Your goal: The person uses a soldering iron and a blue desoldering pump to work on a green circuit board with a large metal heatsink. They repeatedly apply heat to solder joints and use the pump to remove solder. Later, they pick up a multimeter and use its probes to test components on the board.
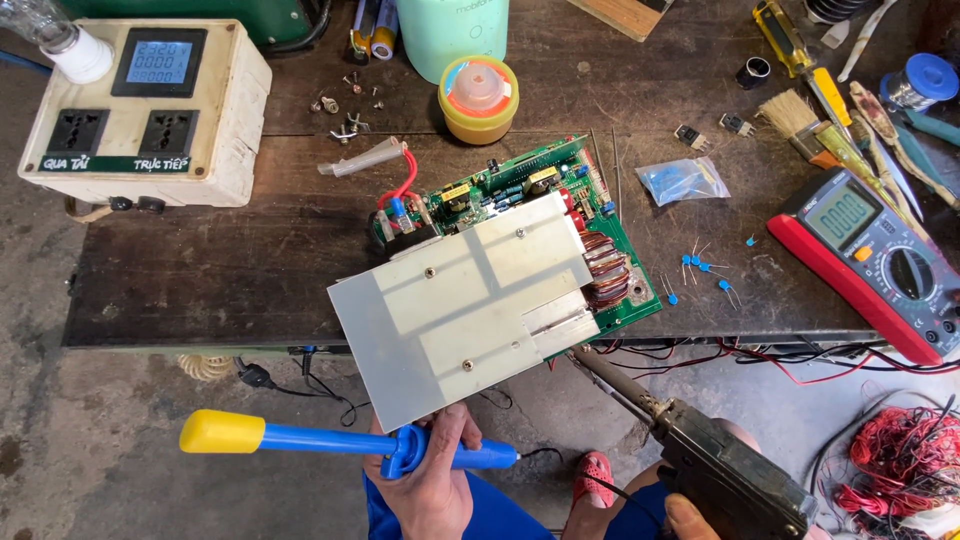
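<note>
Now the left hand [432, 478] holds two things at once: its fingers close around a blue suction pump with a yellow knob [300, 438], which lies across the palm pointing to the left, and they also grip the near edge of a circuit board [500, 265]. The board is tilted up from the wooden bench [200, 280], with its near side lifted over the bench edge, probably so that the lower edge comes close to the tool. A pale metal plate [465, 305] covers most of the board, so only the far strip of green with small parts and a copper coil [605, 272] on the right can be seen.

The right hand [700, 515] is mostly out of the picture at the bottom; only a thumb shows, wrapped on the dark grip of a soldering gun [700, 455]. The thin tip points up toward the lower right corner of the plate, very near to it, but I cannot tell if it touches.

On the bench, well apart, lie a red multimeter [875, 260] to the right, small blue capacitors [705, 268] beside the board, a yellow tin [478, 98] behind it, and a white socket box with a display [140, 110] on the left.
</note>
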